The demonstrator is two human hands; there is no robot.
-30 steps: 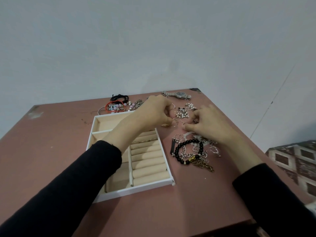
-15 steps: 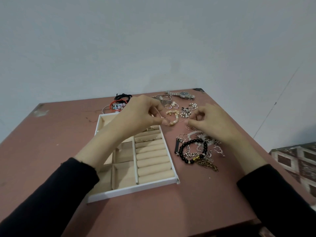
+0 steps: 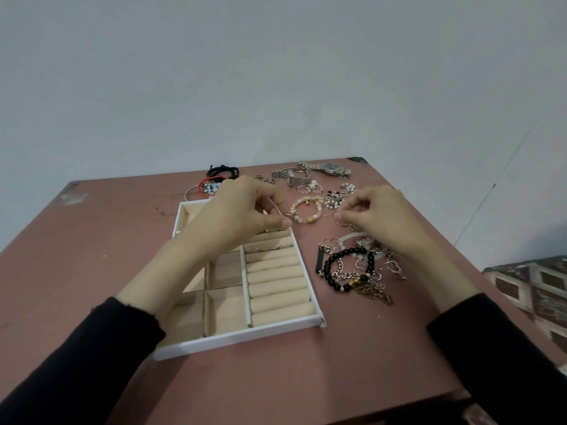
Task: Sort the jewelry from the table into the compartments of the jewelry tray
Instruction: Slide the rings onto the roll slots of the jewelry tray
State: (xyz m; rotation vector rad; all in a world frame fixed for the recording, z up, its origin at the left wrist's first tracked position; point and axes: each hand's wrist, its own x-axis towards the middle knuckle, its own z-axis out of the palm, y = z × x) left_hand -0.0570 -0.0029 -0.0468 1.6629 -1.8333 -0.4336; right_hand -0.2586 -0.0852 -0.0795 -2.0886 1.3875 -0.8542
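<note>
The white jewelry tray with beige lining lies in front of me, with ring rolls on its right side and square compartments on its left. A few thin rings sit in the upper rolls. My left hand hovers over the tray's far right corner and pinches a small thin ring between thumb and forefinger. My right hand has its fingers curled, thumb and fingertips drawn together just above loose rings on the table. I cannot make out anything between them.
Right of the tray lie a pearl-and-gold bracelet, a black bead bracelet on a tangle of chains, a watch and a metal watch band. Red and black cords lie behind the tray.
My left hand has drawn back from the loose rings toward the tray's corner with a ring pinched. My right hand has lifted slightly off the table. The view has shifted a little.
</note>
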